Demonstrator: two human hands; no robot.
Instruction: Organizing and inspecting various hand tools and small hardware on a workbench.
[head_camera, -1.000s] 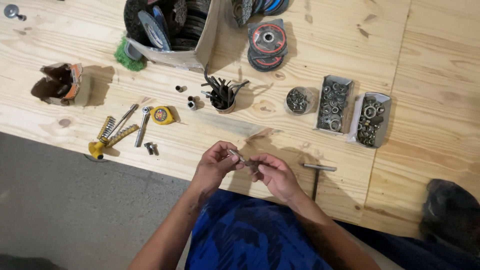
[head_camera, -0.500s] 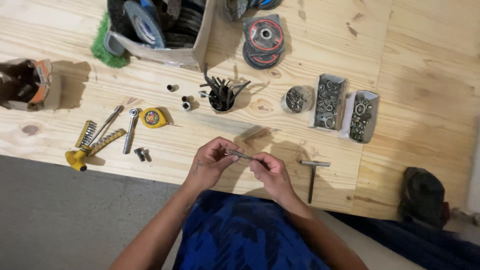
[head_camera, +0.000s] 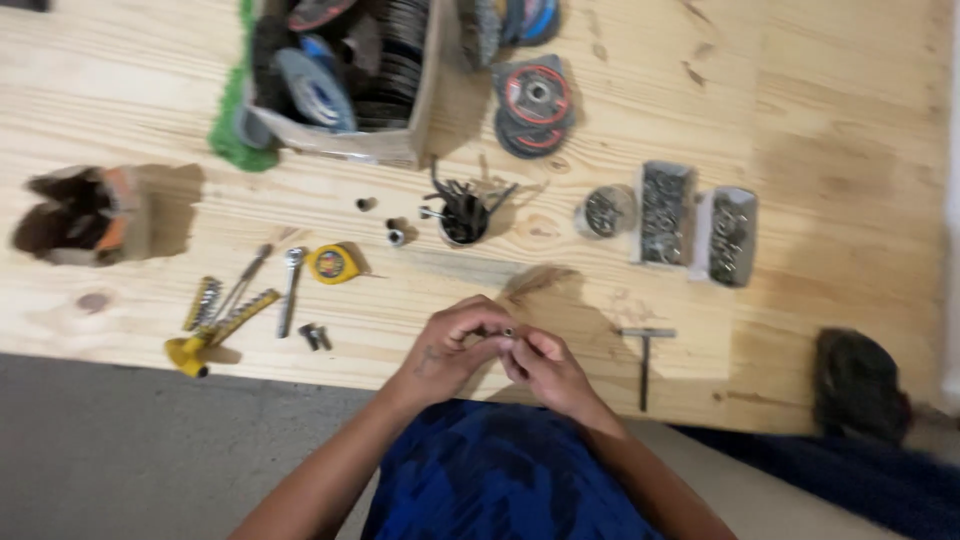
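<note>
Left hand (head_camera: 455, 345) and right hand (head_camera: 545, 365) pinch small metal piece (head_camera: 508, 332) (fingertips meeting).

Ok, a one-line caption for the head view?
Left hand and right hand pinch a small metal part over a tool-strewn wooden bench.

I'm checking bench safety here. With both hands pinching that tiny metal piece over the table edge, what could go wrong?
1. The small metal piece sits between the fingertips of the left hand and right hand, right above the table edge; a slip could send it to the floor.
2. The T-handle tool lies close to that edge, beside the right hand; an elbow might knock it off.
3. The picture is blurred, so the grip's firmness cannot be judged.
</note>
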